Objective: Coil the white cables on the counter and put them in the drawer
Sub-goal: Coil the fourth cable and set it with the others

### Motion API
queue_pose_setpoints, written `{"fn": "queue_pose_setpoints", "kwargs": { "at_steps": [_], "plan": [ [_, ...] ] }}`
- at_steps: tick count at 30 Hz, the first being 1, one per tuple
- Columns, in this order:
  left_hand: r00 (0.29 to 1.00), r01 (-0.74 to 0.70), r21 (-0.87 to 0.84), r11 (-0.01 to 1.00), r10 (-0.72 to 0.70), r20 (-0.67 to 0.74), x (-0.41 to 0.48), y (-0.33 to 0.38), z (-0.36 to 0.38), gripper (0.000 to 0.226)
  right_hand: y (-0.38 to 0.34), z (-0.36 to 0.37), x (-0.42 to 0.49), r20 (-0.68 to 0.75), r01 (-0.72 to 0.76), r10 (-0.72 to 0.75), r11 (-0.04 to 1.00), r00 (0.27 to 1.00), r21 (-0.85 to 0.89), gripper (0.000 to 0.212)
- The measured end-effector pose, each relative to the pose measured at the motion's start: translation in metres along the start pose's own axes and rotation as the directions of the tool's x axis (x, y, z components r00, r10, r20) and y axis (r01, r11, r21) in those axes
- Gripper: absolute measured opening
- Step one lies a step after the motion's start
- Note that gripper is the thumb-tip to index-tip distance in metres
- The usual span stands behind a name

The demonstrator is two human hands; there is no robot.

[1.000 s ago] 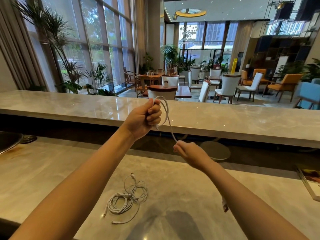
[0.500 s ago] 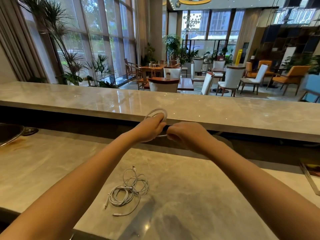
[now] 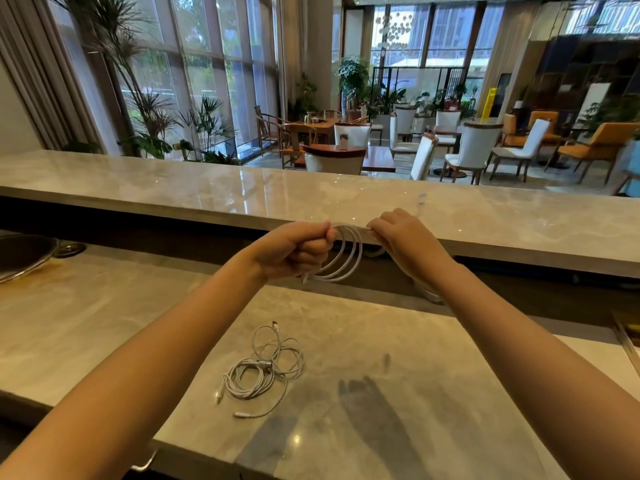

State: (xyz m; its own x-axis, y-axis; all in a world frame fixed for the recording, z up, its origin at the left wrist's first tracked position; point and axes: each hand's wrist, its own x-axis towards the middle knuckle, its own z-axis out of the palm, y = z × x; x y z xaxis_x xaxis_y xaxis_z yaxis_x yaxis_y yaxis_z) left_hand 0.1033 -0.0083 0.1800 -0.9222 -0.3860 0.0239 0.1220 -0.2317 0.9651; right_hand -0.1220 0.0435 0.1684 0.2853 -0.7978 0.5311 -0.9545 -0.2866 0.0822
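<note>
- White looped cable [image 3: 346, 259] hangs between hands above pale marble counter [image 3: 104, 323].
- Left hand [image 3: 294, 249] fists its loops; right hand [image 3: 405, 237] apparently pinches one strand.
- Tangled white cables [image 3: 263, 370] lie below.

2 hands [image 3: 294, 249] [image 3: 403, 239], 1 held cable coil [image 3: 359, 256], 1 cable bundle [image 3: 251, 379].

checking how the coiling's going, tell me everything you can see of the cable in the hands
The cable is thin, white, smooth-looking, wound into a few round loops held upright above the counter. The left hand grips the loops in a fist, a short end poking out below it; the right hand pinches their top. A blurred end rises beyond it.
</note>
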Motion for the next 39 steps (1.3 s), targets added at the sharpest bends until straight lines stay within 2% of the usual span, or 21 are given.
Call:
{"fn": "queue_pose_setpoints", "kwargs": {
  "at_steps": [3,6,8,9,12,14,17,21,24,27,30,33,35,37,39],
  "plan": [
    [0.994,-0.106,-0.252,0.962,0.109,-0.002,0.002,-0.003,0.000,0.017,-0.014,0.014,-0.002,0.081,-0.174,0.160,0.961,0.984,0.214,0.017],
    [0.976,-0.219,-0.390,0.894,0.207,-0.073,-0.001,-0.002,-0.003,0.016,-0.028,0.032,-0.012,0.151,-0.319,0.282,0.795,0.947,0.515,0.021],
    [0.957,-0.288,-0.449,0.846,0.242,-0.159,-0.004,0.001,-0.006,0.025,-0.035,0.046,-0.023,0.163,-0.368,0.346,0.686,0.924,0.628,0.023],
    [0.950,-0.310,-0.460,0.832,0.248,-0.191,-0.005,0.001,-0.007,0.027,-0.040,0.051,-0.027,0.188,-0.392,0.358,0.668,0.915,0.633,0.024],
    [0.936,-0.340,-0.456,0.822,0.250,-0.247,-0.007,-0.006,-0.008,0.027,-0.056,0.058,-0.032,0.287,-0.422,0.313,0.737,0.905,0.528,0.026],
    [0.929,-0.356,-0.470,0.808,0.254,-0.269,-0.006,-0.011,-0.007,0.028,-0.069,0.054,-0.028,0.338,-0.444,0.303,0.739,0.891,0.507,0.024],
    [0.897,-0.405,-0.408,0.818,0.269,-0.351,-0.003,-0.014,-0.003,0.031,-0.089,0.041,-0.023,0.463,-0.532,0.284,0.606,0.839,0.592,0.022],
    [0.834,-0.429,-0.125,0.895,0.339,-0.435,-0.004,-0.016,0.001,0.032,-0.107,0.017,-0.018,0.530,-0.565,0.237,0.535,0.814,0.628,0.032],
    [0.823,-0.448,-0.120,0.886,0.356,-0.442,-0.007,-0.014,0.002,0.031,-0.106,0.004,-0.017,0.546,-0.608,0.268,0.338,0.794,0.719,0.030],
    [0.839,-0.467,-0.265,0.844,0.328,-0.434,-0.010,-0.014,0.003,0.028,-0.099,0.001,-0.020,0.542,-0.607,0.313,0.169,0.780,0.776,0.016],
    [0.871,-0.451,-0.392,0.802,0.299,-0.390,-0.012,-0.020,0.007,0.028,-0.090,0.000,-0.022,0.540,-0.591,0.374,0.027,0.754,0.806,0.017],
    [0.898,-0.413,-0.464,0.783,0.266,-0.350,-0.012,-0.028,0.014,0.029,-0.085,-0.005,-0.020,0.570,-0.575,0.346,-0.100,0.745,0.812,0.023],
    [0.908,-0.394,-0.499,0.772,0.243,-0.342,-0.011,-0.031,0.020,0.031,-0.084,-0.007,-0.019,0.576,-0.563,0.316,-0.141,0.754,0.814,0.028],
    [0.905,-0.386,-0.499,0.776,0.213,-0.369,-0.010,-0.034,0.023,0.031,-0.082,-0.007,-0.019,0.553,-0.531,0.312,-0.160,0.773,0.832,0.033],
    [0.900,-0.366,-0.457,0.811,0.182,-0.397,-0.010,-0.035,0.023,0.031,-0.078,-0.006,-0.020,0.551,-0.487,0.305,-0.264,0.777,0.833,0.040]
  ]
}}
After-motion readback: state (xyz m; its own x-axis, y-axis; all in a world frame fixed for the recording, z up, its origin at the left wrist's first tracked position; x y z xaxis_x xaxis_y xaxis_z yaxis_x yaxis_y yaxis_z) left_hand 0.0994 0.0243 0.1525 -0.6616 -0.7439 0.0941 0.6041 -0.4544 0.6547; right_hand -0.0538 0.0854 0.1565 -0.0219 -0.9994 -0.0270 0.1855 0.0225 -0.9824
